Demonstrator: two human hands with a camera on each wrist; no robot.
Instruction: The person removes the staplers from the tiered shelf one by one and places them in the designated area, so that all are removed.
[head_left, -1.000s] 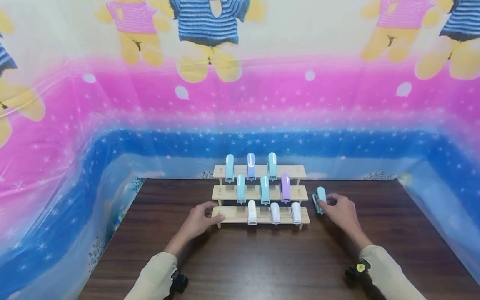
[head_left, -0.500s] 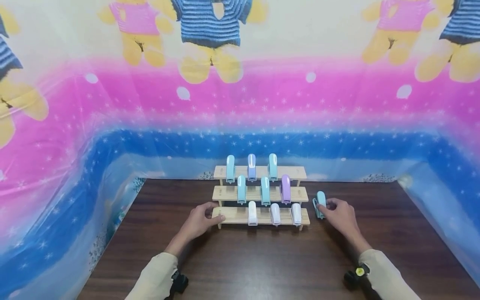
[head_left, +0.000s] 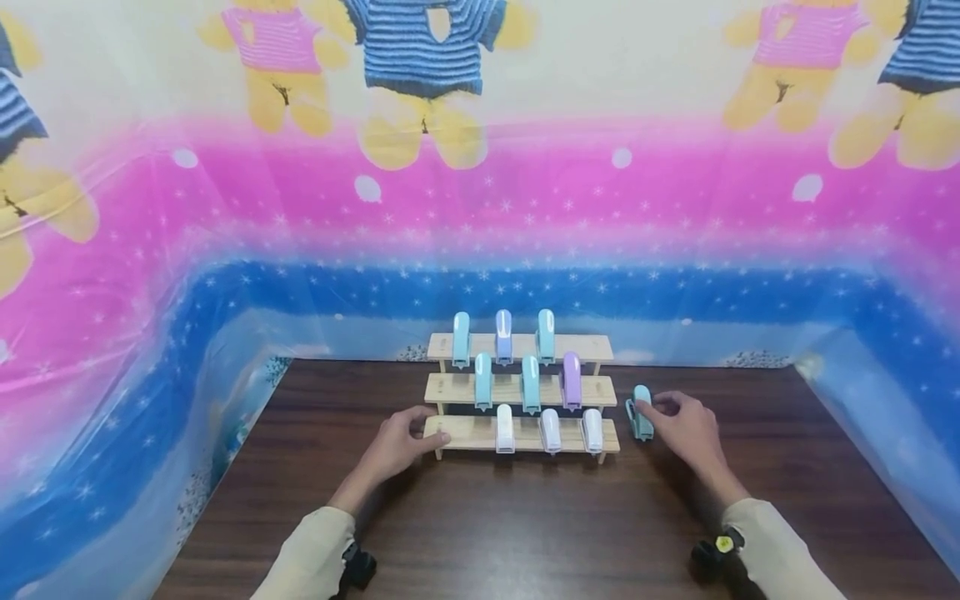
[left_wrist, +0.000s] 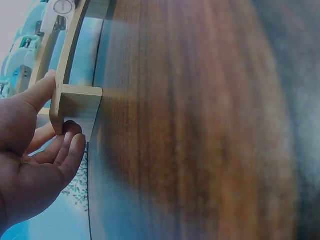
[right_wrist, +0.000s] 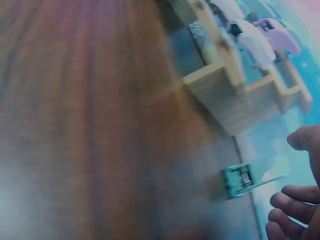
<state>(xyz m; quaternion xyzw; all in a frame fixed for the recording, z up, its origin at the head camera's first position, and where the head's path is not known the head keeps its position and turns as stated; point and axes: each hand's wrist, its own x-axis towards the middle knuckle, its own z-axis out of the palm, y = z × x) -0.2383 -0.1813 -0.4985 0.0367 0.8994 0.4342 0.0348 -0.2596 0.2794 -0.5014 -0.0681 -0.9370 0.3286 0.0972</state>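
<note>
My left hand (head_left: 397, 442) grips the left end of the lowest board of a three-tier wooden stand (head_left: 468, 433). In the left wrist view the thumb lies on top and the fingers are below. A teal mini stapler (head_left: 642, 423) stands on the table just right of the stand. My right hand (head_left: 686, 423) is beside it. In the right wrist view the thumb and fingers are spread apart, with the stapler (right_wrist: 250, 176) between them and a gap showing. White staplers (head_left: 551, 431) line the front tier, with teal ones and a purple stapler (head_left: 572, 380) behind.
On the top tier a blue-violet stapler (head_left: 503, 337) stands between two teal ones. The brown wooden table (head_left: 495, 533) reaches back to a printed curtain (head_left: 480, 292), which closes off the rear and sides.
The teal stapler has come slightly towards me and down onto the table beside the stand. My right hand has moved with it, its fingers now parted. The left hand stays in place.
</note>
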